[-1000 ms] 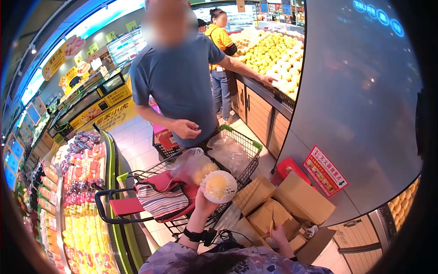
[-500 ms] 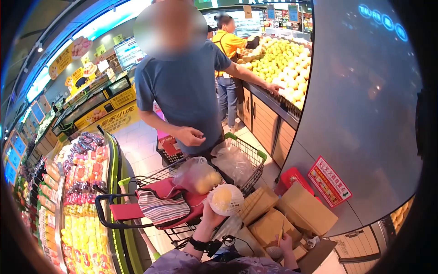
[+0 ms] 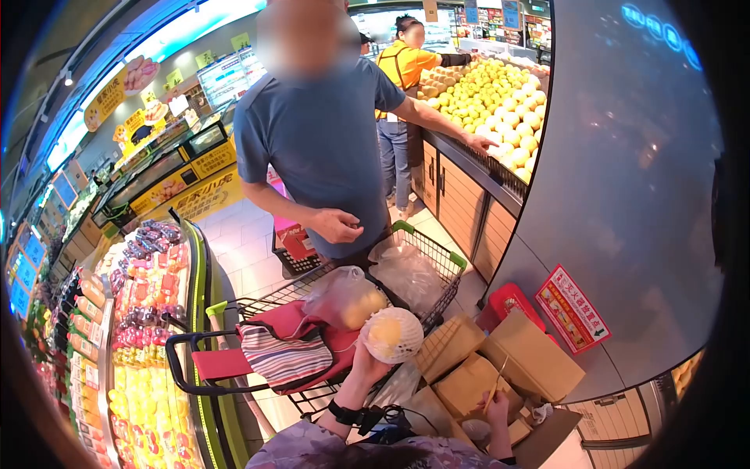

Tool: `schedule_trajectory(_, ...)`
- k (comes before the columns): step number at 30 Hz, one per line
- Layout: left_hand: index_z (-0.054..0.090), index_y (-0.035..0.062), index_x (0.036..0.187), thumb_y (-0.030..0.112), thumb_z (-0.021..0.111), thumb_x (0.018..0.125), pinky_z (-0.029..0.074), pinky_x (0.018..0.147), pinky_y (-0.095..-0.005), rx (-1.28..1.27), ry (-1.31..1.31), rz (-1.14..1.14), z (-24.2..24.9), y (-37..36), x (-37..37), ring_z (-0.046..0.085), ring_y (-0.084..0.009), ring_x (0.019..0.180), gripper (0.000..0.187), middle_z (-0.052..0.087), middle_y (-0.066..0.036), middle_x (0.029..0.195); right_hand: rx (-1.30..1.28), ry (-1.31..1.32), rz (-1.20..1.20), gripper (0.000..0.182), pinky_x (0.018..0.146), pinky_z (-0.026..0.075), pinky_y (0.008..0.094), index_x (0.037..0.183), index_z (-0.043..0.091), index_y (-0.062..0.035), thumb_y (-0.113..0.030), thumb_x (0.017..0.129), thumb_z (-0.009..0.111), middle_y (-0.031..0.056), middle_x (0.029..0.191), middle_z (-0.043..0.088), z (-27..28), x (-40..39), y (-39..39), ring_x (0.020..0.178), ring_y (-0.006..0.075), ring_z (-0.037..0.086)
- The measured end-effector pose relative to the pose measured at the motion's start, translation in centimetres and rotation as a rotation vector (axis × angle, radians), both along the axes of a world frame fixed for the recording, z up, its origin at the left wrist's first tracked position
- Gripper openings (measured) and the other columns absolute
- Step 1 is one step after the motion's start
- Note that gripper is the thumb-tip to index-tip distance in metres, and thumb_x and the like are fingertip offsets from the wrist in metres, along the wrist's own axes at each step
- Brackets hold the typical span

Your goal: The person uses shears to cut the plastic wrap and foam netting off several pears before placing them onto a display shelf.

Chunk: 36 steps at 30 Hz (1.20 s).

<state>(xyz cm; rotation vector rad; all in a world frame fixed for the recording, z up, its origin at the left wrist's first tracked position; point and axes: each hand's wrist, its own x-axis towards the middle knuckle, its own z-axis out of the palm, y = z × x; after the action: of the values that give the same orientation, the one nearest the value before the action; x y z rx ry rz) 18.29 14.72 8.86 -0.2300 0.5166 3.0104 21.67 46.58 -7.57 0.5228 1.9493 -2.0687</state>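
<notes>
My left hand [image 3: 367,369] is closed around a round, pale yellow fruit [image 3: 386,336] in a white foam net, held up over the shopping cart's near side. My right hand [image 3: 497,408] grips a thin yellowish stick [image 3: 495,381] that points upward; its exact kind is too small to tell. That hand is above an open cardboard box [image 3: 539,356] with brown paper or board inside. Just behind the netted fruit, a clear plastic bag [image 3: 336,293] with yellow fruit lies in the shopping cart [image 3: 449,285], next to a red bag with a striped flap [image 3: 285,352].
A person in a blue T-shirt [image 3: 320,156] stands across the cart, one hand touching a fruit stand [image 3: 512,129]. A worker in yellow [image 3: 402,66] is behind. Packed fruit fills a shelf [image 3: 148,375] at left. A grey wall [image 3: 625,195] rises at right.
The view has shifted slightly, so most things sit a little lower and further right. The worker in yellow now stretches an arm over the fruit stand. Both my hands keep their hold.
</notes>
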Motion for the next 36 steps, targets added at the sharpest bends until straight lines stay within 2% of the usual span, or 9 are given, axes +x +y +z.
schedule_trajectory(15, 0.036, 0.0101, 0.125, 0.046, 0.032, 0.085, 0.029, 0.097, -0.0470, -0.066, -0.030, -0.019, 0.6, -0.5, -1.4, 0.038, -0.0282, 0.116, 0.053, 0.040, -0.010, 0.127, -0.043, 0.005, 0.007, 0.018, 0.046, 0.049, 0.0284, 0.081, 0.051, 0.0036, -0.013, 0.080, 0.056, 0.0101, 0.061, 0.055, -1.1, 0.6, -2.0, 0.052, 0.0181, 0.056)
schedule_trajectory(17, 0.037, 0.0137, 0.125, 0.051, 0.037, 0.081, 0.029, 0.095, -0.0508, -0.161, -0.021, -0.005, -0.4, -0.5, -1.4, 0.038, -0.0292, 0.116, 0.058, 0.039, -0.008, 0.128, 0.092, 0.007, 0.031, 0.016, 0.044, 0.045, 0.0247, 0.079, 0.051, 0.0014, -0.014, 0.079, 0.057, 0.0082, 0.062, 0.054, -2.2, 0.5, -1.4, 0.049, 0.0154, 0.054)
schedule_trajectory(20, 0.037, 0.0141, 0.125, 0.051, 0.037, 0.081, 0.030, 0.095, -0.0510, -0.111, -0.124, -0.064, -0.8, 0.0, -0.3, 0.039, -0.0288, 0.115, 0.058, 0.040, -0.008, 0.127, 0.015, 0.008, 0.055, 0.014, 0.044, 0.046, 0.0258, 0.080, 0.050, 0.0015, -0.011, 0.079, 0.057, 0.0084, 0.062, 0.054, 0.9, 0.3, -2.0, 0.050, 0.0163, 0.055)
schedule_trajectory(22, 0.038, 0.0129, 0.124, 0.049, 0.037, 0.081, 0.031, 0.094, -0.0505, -0.103, -0.121, -0.027, 0.7, 0.6, -1.4, 0.040, -0.0289, 0.115, 0.056, 0.041, -0.008, 0.126, -0.022, -0.005, 0.016, 0.014, 0.045, 0.047, 0.0264, 0.081, 0.050, 0.0017, -0.011, 0.079, 0.057, 0.0087, 0.063, 0.054, 0.7, 0.1, -2.2, 0.051, 0.0165, 0.055)
schedule_trajectory(27, 0.038, 0.0098, 0.123, 0.041, 0.035, 0.085, 0.031, 0.095, -0.0469, -0.039, -0.075, -0.136, -2.6, 2.6, -2.2, 0.041, -0.0268, 0.114, 0.049, 0.042, -0.008, 0.125, 0.010, 0.043, -0.010, 0.015, 0.048, 0.048, 0.0271, 0.082, 0.048, -0.0006, -0.013, 0.080, 0.056, 0.0085, 0.062, 0.055, 0.6, -0.6, -2.8, 0.055, 0.0172, 0.057)
schedule_trajectory(29, 0.037, 0.0092, 0.123, 0.039, 0.036, 0.086, 0.031, 0.096, -0.0458, -0.028, -0.081, -0.169, -3.4, 3.5, -1.5, 0.041, -0.0265, 0.114, 0.048, 0.042, -0.008, 0.125, 0.036, 0.109, 0.010, 0.017, 0.048, 0.048, 0.0275, 0.085, 0.045, -0.0036, -0.016, 0.080, 0.056, 0.0088, 0.067, 0.057, 2.9, -0.6, -3.6, 0.059, 0.0174, 0.058)
schedule_trajectory(31, 0.036, 0.0073, 0.123, 0.036, 0.037, 0.086, 0.032, 0.096, -0.0438, -0.007, -0.100, -0.185, -3.0, 4.0, -1.6, 0.041, -0.0260, 0.113, 0.047, 0.042, -0.009, 0.124, -0.147, 0.082, -0.020, 0.022, 0.052, 0.050, 0.0307, 0.089, 0.043, -0.0068, -0.022, 0.080, 0.057, 0.0112, 0.079, 0.058, 6.3, -1.2, -5.1, 0.068, 0.0202, 0.060)
schedule_trajectory(32, 0.031, 0.0071, 0.127, 0.032, 0.028, 0.090, 0.031, 0.097, -0.0428, -0.076, -0.100, -0.195, -2.8, 4.3, -1.5, 0.039, -0.0256, 0.116, 0.044, 0.040, -0.009, 0.126, -0.306, 0.143, 0.088, 0.028, 0.062, 0.052, 0.0391, 0.094, 0.043, -0.0094, -0.027, 0.079, 0.058, 0.0135, 0.100, 0.054, 6.7, -1.3, -5.1, 0.087, 0.0244, 0.057)
schedule_trajectory(36, 0.030, 0.0059, 0.127, 0.032, 0.029, 0.090, 0.031, 0.097, -0.0412, -0.148, 0.006, -0.271, -3.5, 4.9, -1.6, 0.040, -0.0246, 0.116, 0.045, 0.040, -0.009, 0.126, -0.535, 0.282, 0.095, 0.046, 0.078, 0.047, 0.0484, 0.109, 0.041, -0.0111, -0.036, 0.076, 0.060, 0.0110, 0.121, 0.041, 12.5, -2.0, -8.0, 0.109, 0.0267, 0.044)
